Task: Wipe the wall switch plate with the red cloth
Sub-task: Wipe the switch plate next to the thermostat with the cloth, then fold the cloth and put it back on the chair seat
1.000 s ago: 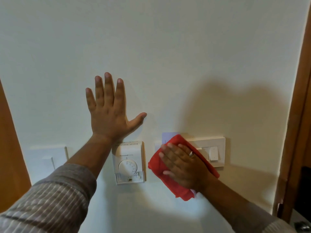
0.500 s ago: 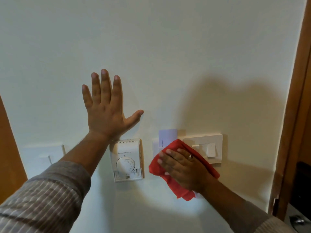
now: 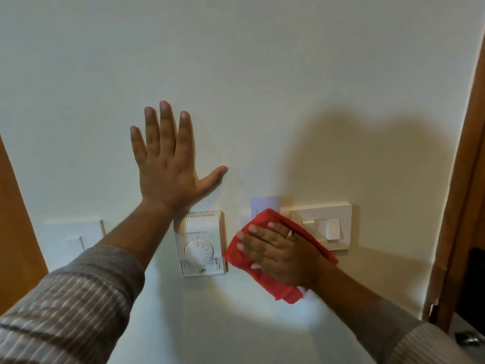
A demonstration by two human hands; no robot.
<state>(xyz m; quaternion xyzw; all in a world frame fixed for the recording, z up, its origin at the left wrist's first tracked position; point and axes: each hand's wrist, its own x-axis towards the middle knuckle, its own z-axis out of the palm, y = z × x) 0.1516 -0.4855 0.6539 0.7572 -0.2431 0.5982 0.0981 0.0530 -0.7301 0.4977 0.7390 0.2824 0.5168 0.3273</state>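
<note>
A cream switch plate (image 3: 338,219) with rocker switches is fixed to the wall at the right. My right hand (image 3: 278,252), wearing a ring, lies flat on the red cloth (image 3: 282,288) and presses it to the wall over the plate's lower left corner. The cloth also hides most of a small white card holder (image 3: 265,206) just left of the plate. My left hand (image 3: 168,164) rests flat on the bare wall above a thermostat, fingers spread, holding nothing.
A white dial thermostat (image 3: 200,244) sits between my two arms, close to the cloth's left edge. Another pale plate (image 3: 70,237) is at the far left. Wooden door frames (image 3: 469,179) border the wall on the right and left (image 3: 15,219).
My right hand and the red cloth have slid a little to the left and down across the switch plate, uncovering more of it. My left hand stays pressed on the wall.
</note>
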